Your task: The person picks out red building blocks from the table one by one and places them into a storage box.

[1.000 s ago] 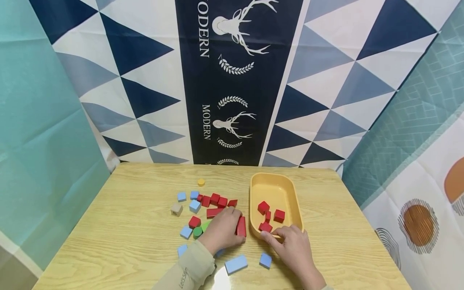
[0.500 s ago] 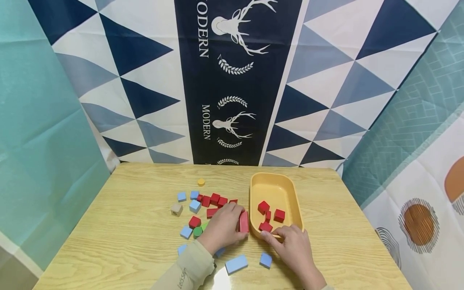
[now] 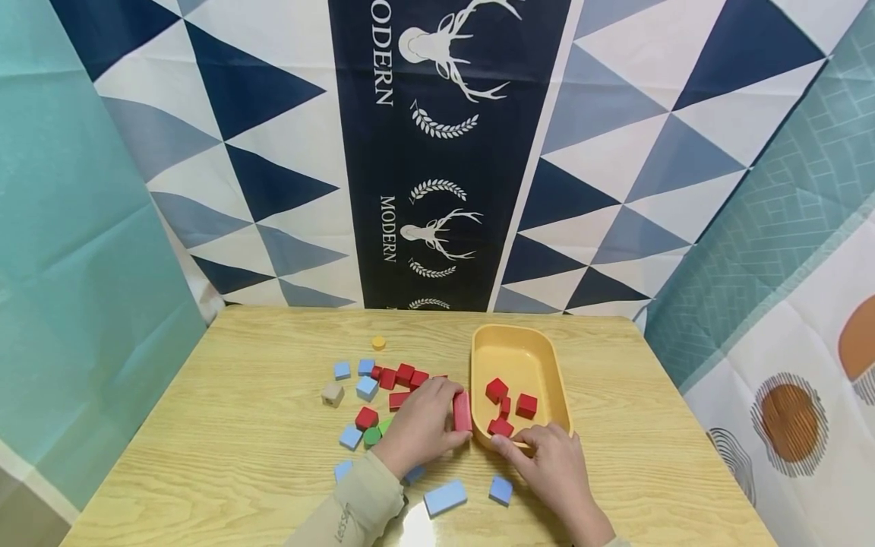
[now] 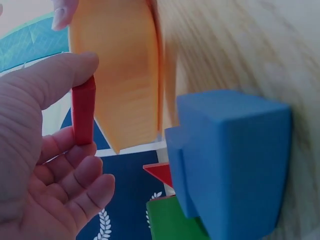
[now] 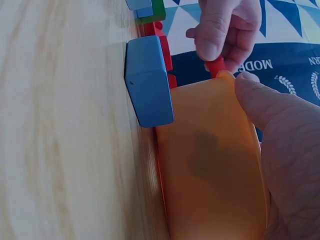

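Note:
My left hand [image 3: 420, 422] pinches a long red block [image 3: 462, 412] by its two ends, beside the left wall of a yellow plastic tray [image 3: 521, 355]. The left wrist view shows the thumb on one end of the red block [image 4: 83, 112] and fingertips at the other, above table level. My right hand [image 3: 547, 460] grips the tray's near rim, and the right wrist view has its thumb [image 5: 262, 102] over the edge. Inside the tray lie several red blocks [image 3: 526, 406], in its near half.
Left of the tray, red blocks [image 3: 405, 374], blue blocks [image 3: 367, 389], a green cylinder [image 3: 372, 436] and a beige cube [image 3: 333, 394] lie scattered. A small yellow disc [image 3: 379, 343] lies farther back. Nearer me are a long blue block [image 3: 446, 498] and a blue cube [image 3: 501, 490].
My left hand has lifted the long red block off the table and brought it slightly right and away from me, up to the tray's side. The right hand stays on the rim.

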Available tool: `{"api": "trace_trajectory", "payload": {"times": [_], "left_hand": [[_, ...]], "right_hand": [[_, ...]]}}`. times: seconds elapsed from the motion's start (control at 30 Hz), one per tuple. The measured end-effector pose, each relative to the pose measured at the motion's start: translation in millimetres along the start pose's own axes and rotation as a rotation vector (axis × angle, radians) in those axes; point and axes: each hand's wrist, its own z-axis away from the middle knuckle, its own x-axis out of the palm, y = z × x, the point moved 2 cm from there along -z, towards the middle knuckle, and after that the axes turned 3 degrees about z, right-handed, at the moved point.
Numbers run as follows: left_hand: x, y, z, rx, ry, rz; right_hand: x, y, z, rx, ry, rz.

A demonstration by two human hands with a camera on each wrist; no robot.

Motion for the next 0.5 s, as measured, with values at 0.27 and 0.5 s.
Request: {"api": "trace_trajectory", "payload": {"times": [0.27, 0.5], "left_hand": [[-3.8, 6.8, -2.9, -0.002, 0.010, 0.104], [-0.2, 12.8, -6.0, 0.020, -0.009, 0.078]], "right_hand": [[-2.9, -0.9, 0.0, 0.009, -0.008, -0.003], [-2.5, -1.4, -0.3, 0.005, -0.015, 0.003]]}}
